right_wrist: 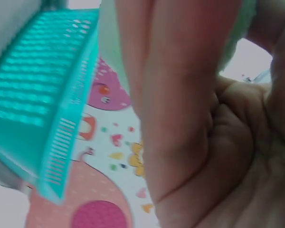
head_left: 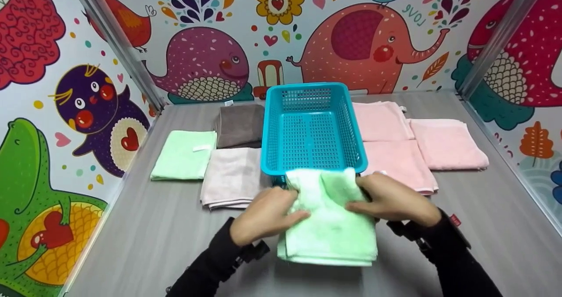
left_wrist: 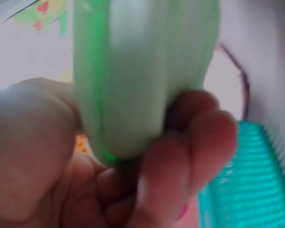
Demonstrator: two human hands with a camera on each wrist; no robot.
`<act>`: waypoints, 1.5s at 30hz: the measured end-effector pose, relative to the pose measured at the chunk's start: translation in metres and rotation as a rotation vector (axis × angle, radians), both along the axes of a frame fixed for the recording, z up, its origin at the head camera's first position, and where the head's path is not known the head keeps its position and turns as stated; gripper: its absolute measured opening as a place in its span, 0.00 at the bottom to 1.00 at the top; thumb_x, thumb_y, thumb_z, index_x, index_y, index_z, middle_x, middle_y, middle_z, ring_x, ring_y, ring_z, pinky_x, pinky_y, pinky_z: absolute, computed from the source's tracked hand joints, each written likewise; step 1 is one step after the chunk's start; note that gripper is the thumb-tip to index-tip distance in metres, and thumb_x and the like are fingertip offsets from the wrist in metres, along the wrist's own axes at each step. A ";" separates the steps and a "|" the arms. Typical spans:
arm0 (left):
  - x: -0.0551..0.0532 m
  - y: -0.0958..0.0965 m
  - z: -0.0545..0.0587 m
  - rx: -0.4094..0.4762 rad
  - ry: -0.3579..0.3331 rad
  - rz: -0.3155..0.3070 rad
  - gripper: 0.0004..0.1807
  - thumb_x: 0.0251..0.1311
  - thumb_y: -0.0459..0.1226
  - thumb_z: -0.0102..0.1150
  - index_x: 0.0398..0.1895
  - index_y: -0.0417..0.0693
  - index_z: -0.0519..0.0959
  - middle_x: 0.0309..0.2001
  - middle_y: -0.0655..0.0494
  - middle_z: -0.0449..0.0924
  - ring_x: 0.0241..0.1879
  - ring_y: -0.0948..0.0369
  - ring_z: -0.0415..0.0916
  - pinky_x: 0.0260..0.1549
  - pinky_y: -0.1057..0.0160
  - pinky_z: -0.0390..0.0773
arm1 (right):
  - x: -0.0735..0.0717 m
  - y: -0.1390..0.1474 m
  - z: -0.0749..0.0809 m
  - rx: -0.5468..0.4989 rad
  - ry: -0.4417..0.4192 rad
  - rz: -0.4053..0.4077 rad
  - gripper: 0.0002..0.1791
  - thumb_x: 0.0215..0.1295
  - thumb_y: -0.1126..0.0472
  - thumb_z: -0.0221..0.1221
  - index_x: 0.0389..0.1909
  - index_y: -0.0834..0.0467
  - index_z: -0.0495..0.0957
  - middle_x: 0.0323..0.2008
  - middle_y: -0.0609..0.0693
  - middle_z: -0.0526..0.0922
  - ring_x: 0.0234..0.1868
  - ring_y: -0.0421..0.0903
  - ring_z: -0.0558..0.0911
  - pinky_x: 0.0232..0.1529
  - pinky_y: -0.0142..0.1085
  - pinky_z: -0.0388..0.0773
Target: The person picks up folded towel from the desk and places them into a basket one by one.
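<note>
Both hands hold a folded light green towel (head_left: 331,231) by its two sides, just in front of a teal plastic basket (head_left: 309,143). My left hand (head_left: 268,213) grips the left side, thumb on the near face; in the left wrist view its curled fingers (left_wrist: 164,166) wrap under the folded layers (left_wrist: 137,85). On the right side my right hand (head_left: 390,198) pinches the towel, thumb in front and fingers behind. The right wrist view shows those fingers (right_wrist: 180,95) close up, with the basket (right_wrist: 33,85) to their left. Inside the basket only its perforated floor shows.
Left of the basket lie folded towels: light green (head_left: 184,156), dark grey-brown (head_left: 240,125) and pale pinkish-grey (head_left: 235,174). On its right are pink towels (head_left: 382,121), (head_left: 448,145), (head_left: 399,163). Cartoon-printed walls (head_left: 281,46) enclose the grey table (head_left: 131,231) at the back and sides.
</note>
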State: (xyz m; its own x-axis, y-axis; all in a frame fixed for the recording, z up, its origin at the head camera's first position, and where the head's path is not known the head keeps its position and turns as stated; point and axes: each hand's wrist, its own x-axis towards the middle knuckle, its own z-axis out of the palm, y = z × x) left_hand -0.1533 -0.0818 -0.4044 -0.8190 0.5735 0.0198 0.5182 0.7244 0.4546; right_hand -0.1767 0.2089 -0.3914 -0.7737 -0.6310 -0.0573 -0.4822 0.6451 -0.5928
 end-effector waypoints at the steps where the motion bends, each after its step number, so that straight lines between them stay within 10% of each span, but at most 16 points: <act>1: -0.004 -0.001 0.006 0.003 0.009 0.019 0.16 0.68 0.48 0.66 0.30 0.46 0.78 0.20 0.65 0.64 0.20 0.68 0.61 0.19 0.71 0.64 | -0.003 -0.001 0.006 -0.009 0.000 -0.013 0.13 0.67 0.50 0.68 0.33 0.55 0.79 0.22 0.41 0.76 0.22 0.34 0.74 0.23 0.29 0.74; 8: -0.066 -0.002 0.037 0.011 0.132 0.178 0.21 0.71 0.53 0.60 0.40 0.43 0.80 0.22 0.60 0.69 0.21 0.63 0.67 0.21 0.67 0.69 | -0.055 -0.013 0.043 -0.055 0.122 -0.165 0.12 0.67 0.56 0.69 0.40 0.61 0.83 0.27 0.52 0.84 0.25 0.43 0.78 0.27 0.34 0.78; 21: -0.175 0.000 0.026 0.288 0.087 0.389 0.24 0.78 0.45 0.52 0.67 0.39 0.67 0.44 0.40 0.79 0.46 0.46 0.80 0.47 0.47 0.77 | -0.158 -0.036 0.047 -0.178 0.216 -0.416 0.21 0.70 0.55 0.65 0.54 0.67 0.81 0.46 0.65 0.87 0.41 0.55 0.85 0.40 0.43 0.85; 30: -0.217 0.003 0.023 0.470 0.044 0.396 0.22 0.79 0.36 0.50 0.63 0.49 0.49 0.27 0.50 0.60 0.23 0.55 0.58 0.29 0.60 0.59 | -0.195 -0.042 0.045 -0.201 0.228 -0.489 0.18 0.69 0.62 0.55 0.55 0.68 0.71 0.52 0.68 0.80 0.52 0.60 0.78 0.56 0.56 0.76; 34: -0.232 0.009 0.018 0.481 0.142 0.401 0.18 0.78 0.33 0.51 0.57 0.49 0.53 0.40 0.41 0.79 0.38 0.49 0.81 0.35 0.60 0.74 | -0.211 -0.045 0.039 -0.208 0.249 -0.530 0.19 0.67 0.65 0.54 0.57 0.67 0.70 0.53 0.68 0.80 0.54 0.63 0.79 0.58 0.58 0.75; 37: -0.240 0.016 0.011 0.443 0.157 0.410 0.18 0.78 0.30 0.48 0.64 0.49 0.57 0.56 0.40 0.80 0.49 0.49 0.81 0.43 0.57 0.78 | -0.223 -0.047 0.029 -0.206 0.269 -0.603 0.24 0.69 0.63 0.56 0.64 0.62 0.67 0.52 0.67 0.81 0.53 0.65 0.80 0.55 0.60 0.75; 41: -0.247 0.022 -0.001 0.420 0.071 0.440 0.28 0.76 0.25 0.39 0.75 0.49 0.51 0.38 0.46 0.72 0.27 0.56 0.63 0.31 0.61 0.64 | -0.237 -0.052 0.009 -0.238 0.306 -0.666 0.29 0.69 0.65 0.58 0.69 0.58 0.61 0.41 0.66 0.79 0.42 0.64 0.78 0.45 0.56 0.73; 45: -0.249 0.025 -0.014 0.419 0.066 0.488 0.28 0.72 0.21 0.39 0.71 0.47 0.56 0.38 0.48 0.67 0.25 0.58 0.59 0.28 0.63 0.60 | -0.245 -0.058 -0.011 -0.283 0.380 -0.648 0.22 0.67 0.70 0.57 0.61 0.59 0.67 0.33 0.65 0.78 0.34 0.62 0.76 0.38 0.52 0.71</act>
State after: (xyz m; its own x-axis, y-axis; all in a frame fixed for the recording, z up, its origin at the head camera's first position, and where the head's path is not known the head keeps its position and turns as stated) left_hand -0.4026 -0.0571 -0.4181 -0.9730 0.0676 0.2206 0.2105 0.6519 0.7285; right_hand -0.4221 0.1514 -0.4028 -0.9255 -0.0012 0.3787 -0.2654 0.7154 -0.6463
